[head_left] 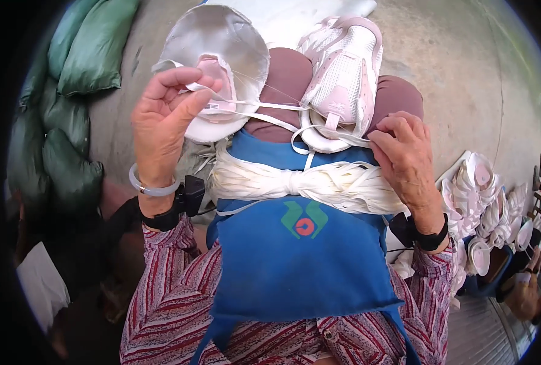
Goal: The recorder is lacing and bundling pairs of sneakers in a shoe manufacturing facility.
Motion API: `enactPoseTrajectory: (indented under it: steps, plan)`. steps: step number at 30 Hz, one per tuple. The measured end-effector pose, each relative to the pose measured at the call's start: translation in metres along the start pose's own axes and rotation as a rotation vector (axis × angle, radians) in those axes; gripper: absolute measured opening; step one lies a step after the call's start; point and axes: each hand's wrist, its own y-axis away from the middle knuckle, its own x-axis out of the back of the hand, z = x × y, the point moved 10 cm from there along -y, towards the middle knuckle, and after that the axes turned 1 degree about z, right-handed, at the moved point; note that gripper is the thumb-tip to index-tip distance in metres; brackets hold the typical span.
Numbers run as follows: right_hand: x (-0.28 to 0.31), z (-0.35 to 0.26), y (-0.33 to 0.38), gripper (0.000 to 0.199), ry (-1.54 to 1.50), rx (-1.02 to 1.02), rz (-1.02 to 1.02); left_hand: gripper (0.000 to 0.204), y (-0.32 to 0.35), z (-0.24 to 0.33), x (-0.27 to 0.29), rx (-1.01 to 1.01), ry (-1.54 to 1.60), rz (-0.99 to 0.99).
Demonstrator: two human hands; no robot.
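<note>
A white and pink sneaker [342, 76] lies across my knees with its toe end away from me and its pink heel tab close to me. A flat white shoelace [264, 115] runs from beside the heel toward both sides. My left hand [170, 109] pinches one stretch of this lace, and my right hand [402, 146] pinches the other stretch at the heel's right. Under the left fingers, a pink padded piece [214, 76] sits against a round silver piece [237, 42] with a white rim. A tied bundle of white laces [343, 185] rests across my lap.
My blue apron [301, 274] covers my lap. Dark green stuffed sacks [97, 52] are piled at the far left on the concrete floor [447, 42]. To the right stands a heap of white and pink shoes [477, 194]. Part of another person's arm [523, 298] shows at the lower right.
</note>
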Motion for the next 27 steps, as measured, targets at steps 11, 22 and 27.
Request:
enactPoseTrajectory:
  steps: [11, 22, 27]
  plan:
    - [0.025, 0.076, 0.017, 0.01, 0.131, -0.365, 0.112, 0.017, 0.028, 0.033, 0.102, -0.179, -0.118, 0.411]
    - [0.015, 0.05, -0.02, 0.014, 0.157, -0.239, 0.153, 0.03, 0.015, 0.011, 0.035, 0.056, -0.155, 0.083]
    - [0.003, 0.045, -0.029, 0.008, 0.208, -0.175, 0.096, 0.039, 0.023, 0.016, 0.049, -0.003, 0.044, 0.03]
